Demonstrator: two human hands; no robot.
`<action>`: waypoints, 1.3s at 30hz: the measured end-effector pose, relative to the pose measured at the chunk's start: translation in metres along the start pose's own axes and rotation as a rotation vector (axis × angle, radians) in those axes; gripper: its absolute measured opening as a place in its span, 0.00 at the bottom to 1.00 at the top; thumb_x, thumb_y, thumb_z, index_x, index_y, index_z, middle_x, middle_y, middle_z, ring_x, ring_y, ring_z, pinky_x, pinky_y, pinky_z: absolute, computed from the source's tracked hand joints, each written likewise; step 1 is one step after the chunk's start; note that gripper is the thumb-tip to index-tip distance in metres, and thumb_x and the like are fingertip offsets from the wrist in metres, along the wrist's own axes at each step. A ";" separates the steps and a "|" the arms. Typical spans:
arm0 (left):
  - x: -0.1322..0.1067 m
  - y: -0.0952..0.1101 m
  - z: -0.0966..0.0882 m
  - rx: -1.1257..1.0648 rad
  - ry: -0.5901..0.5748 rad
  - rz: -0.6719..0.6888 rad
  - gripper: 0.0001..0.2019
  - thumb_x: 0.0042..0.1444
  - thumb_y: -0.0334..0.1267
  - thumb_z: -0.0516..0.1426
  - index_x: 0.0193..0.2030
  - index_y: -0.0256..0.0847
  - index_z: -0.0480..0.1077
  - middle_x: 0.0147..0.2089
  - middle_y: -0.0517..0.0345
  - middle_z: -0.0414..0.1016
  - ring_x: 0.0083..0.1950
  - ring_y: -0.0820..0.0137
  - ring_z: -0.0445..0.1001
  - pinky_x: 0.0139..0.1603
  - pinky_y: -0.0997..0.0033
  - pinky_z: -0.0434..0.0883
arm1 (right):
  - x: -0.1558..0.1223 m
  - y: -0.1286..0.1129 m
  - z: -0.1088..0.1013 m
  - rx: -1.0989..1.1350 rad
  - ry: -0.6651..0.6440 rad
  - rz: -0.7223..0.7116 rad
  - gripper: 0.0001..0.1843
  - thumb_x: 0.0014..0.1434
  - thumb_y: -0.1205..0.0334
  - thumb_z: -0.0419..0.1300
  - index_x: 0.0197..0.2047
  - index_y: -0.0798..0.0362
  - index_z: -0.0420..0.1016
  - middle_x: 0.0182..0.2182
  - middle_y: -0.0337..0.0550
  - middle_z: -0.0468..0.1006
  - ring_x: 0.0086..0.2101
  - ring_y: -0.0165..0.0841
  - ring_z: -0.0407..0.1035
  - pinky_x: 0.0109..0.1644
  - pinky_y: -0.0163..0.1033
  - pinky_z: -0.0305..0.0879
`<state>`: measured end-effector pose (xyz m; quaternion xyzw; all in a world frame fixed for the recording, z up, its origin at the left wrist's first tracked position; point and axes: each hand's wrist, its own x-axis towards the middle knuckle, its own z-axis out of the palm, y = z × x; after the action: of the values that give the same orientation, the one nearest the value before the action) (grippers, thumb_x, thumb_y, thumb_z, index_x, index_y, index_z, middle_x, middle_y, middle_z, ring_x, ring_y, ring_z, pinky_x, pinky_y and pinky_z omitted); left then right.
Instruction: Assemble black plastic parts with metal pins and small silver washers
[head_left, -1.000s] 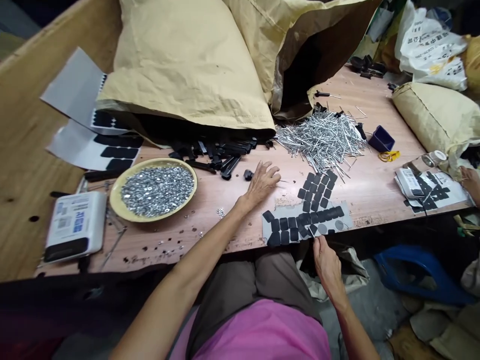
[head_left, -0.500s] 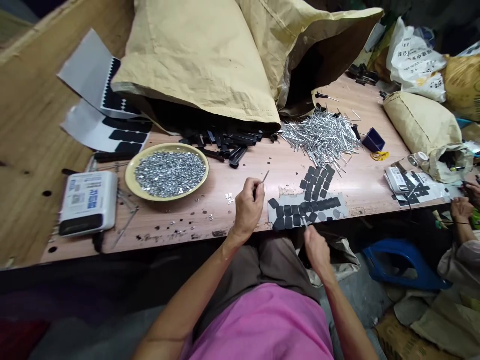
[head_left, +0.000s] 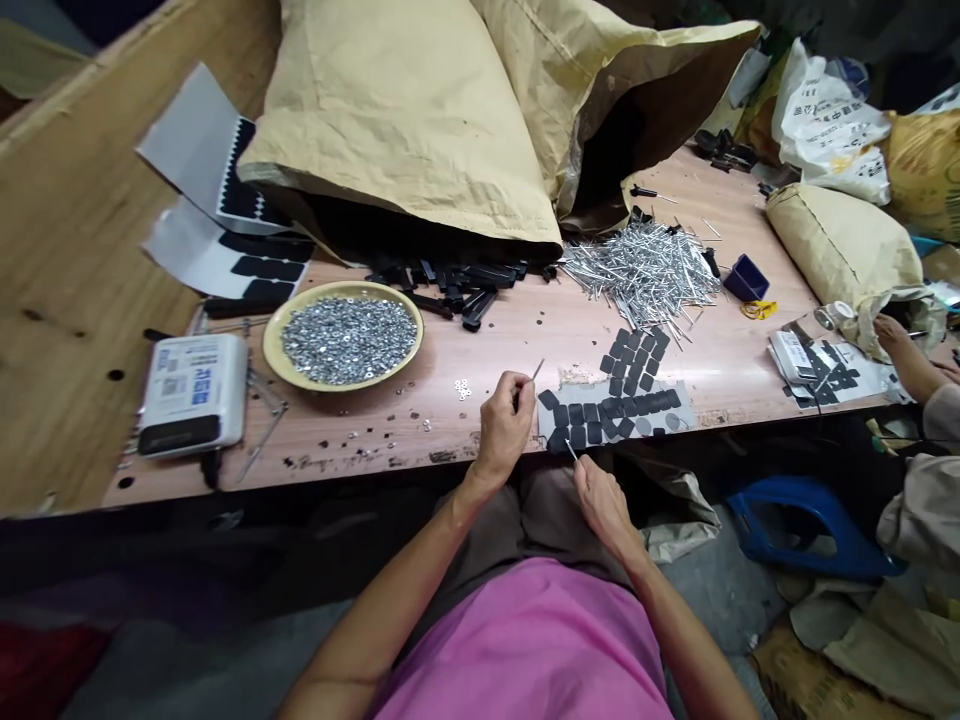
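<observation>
A thin metal rod (head_left: 538,369) juts up and to the right from the left hand (head_left: 508,420), its lower end hidden in the grip. A slim, pale-tipped tool (head_left: 571,451), slanting from the right hand (head_left: 601,497), meets the near left edge of a flat gray sheet (head_left: 577,393) at the bench's edge; whether it touches is unclear. Black, round-cornered pads (head_left: 576,412) lie in rows across the sheet, a few of them askew.
</observation>
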<state>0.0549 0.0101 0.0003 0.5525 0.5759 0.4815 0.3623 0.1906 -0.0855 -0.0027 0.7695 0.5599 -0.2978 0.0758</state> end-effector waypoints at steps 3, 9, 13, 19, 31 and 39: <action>-0.001 -0.002 -0.003 0.011 -0.003 -0.030 0.05 0.54 0.38 0.50 0.29 0.42 0.62 0.24 0.64 0.66 0.25 0.75 0.66 0.28 0.77 0.61 | 0.007 0.014 -0.010 0.056 0.043 0.016 0.17 0.66 0.60 0.38 0.36 0.49 0.67 0.27 0.40 0.72 0.27 0.32 0.65 0.29 0.33 0.48; -0.003 0.000 -0.001 0.005 0.026 -0.058 0.05 0.53 0.38 0.49 0.29 0.42 0.61 0.22 0.65 0.63 0.24 0.75 0.64 0.28 0.77 0.60 | 0.013 0.016 -0.009 0.177 0.071 0.066 0.16 0.63 0.61 0.40 0.29 0.49 0.65 0.23 0.39 0.69 0.25 0.32 0.61 0.30 0.35 0.50; -0.005 0.002 0.000 -0.002 -0.010 -0.041 0.05 0.53 0.39 0.50 0.29 0.42 0.62 0.22 0.65 0.65 0.24 0.75 0.65 0.28 0.77 0.61 | 0.015 0.017 -0.004 0.319 0.148 0.016 0.15 0.62 0.60 0.41 0.25 0.49 0.60 0.21 0.36 0.65 0.24 0.31 0.58 0.29 0.34 0.50; -0.007 0.000 0.001 0.018 0.014 -0.061 0.05 0.53 0.38 0.49 0.29 0.42 0.62 0.23 0.64 0.65 0.26 0.74 0.66 0.30 0.77 0.62 | 0.017 0.028 -0.003 0.383 0.124 -0.049 0.16 0.59 0.58 0.42 0.21 0.49 0.56 0.18 0.33 0.61 0.23 0.29 0.56 0.28 0.33 0.50; -0.010 0.004 0.010 -0.001 -0.021 -0.062 0.05 0.52 0.37 0.50 0.28 0.42 0.61 0.22 0.65 0.64 0.23 0.76 0.64 0.28 0.77 0.61 | 0.008 0.028 0.015 0.418 0.107 -0.056 0.16 0.60 0.55 0.38 0.23 0.49 0.54 0.19 0.34 0.58 0.23 0.30 0.55 0.28 0.33 0.49; -0.010 -0.004 0.006 -0.092 -0.015 -0.169 0.05 0.51 0.38 0.51 0.28 0.40 0.65 0.21 0.66 0.63 0.23 0.77 0.63 0.27 0.77 0.61 | -0.006 0.058 0.006 0.348 0.104 -0.008 0.20 0.61 0.52 0.38 0.31 0.48 0.67 0.24 0.38 0.71 0.27 0.33 0.66 0.33 0.35 0.58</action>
<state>0.0605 0.0018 -0.0058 0.4883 0.5951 0.4709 0.4309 0.2399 -0.1143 -0.0168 0.7832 0.5062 -0.3501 -0.0888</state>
